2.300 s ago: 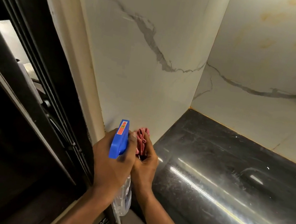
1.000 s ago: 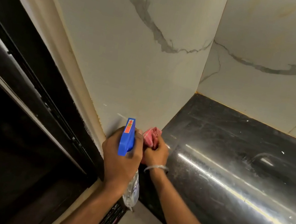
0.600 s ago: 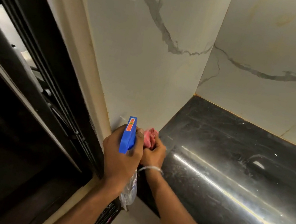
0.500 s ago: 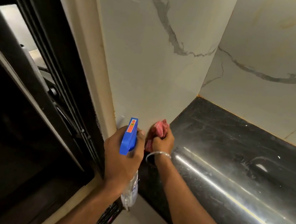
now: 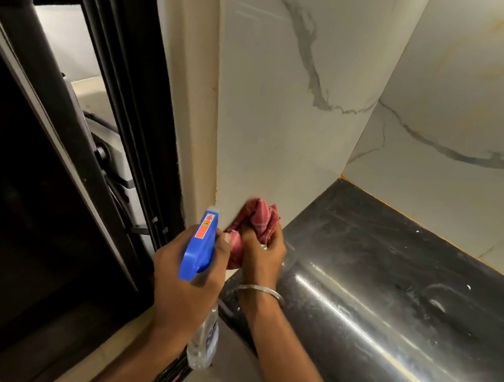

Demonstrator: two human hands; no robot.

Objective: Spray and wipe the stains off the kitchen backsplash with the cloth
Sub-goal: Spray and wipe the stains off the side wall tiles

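Head view: the right hand (image 5: 262, 252) clutches the bunched pink cloth (image 5: 256, 216) against the low near edge of the marble backsplash (image 5: 279, 135). Just left, the left hand (image 5: 187, 276) grips the spray bottle (image 5: 200, 245); its orange label is unreadable. Black countertop (image 5: 392, 295) lies right.

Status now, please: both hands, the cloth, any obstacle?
Left hand shut on spray bottle. Right hand presses cloth on backsplash, low. No obstacle.
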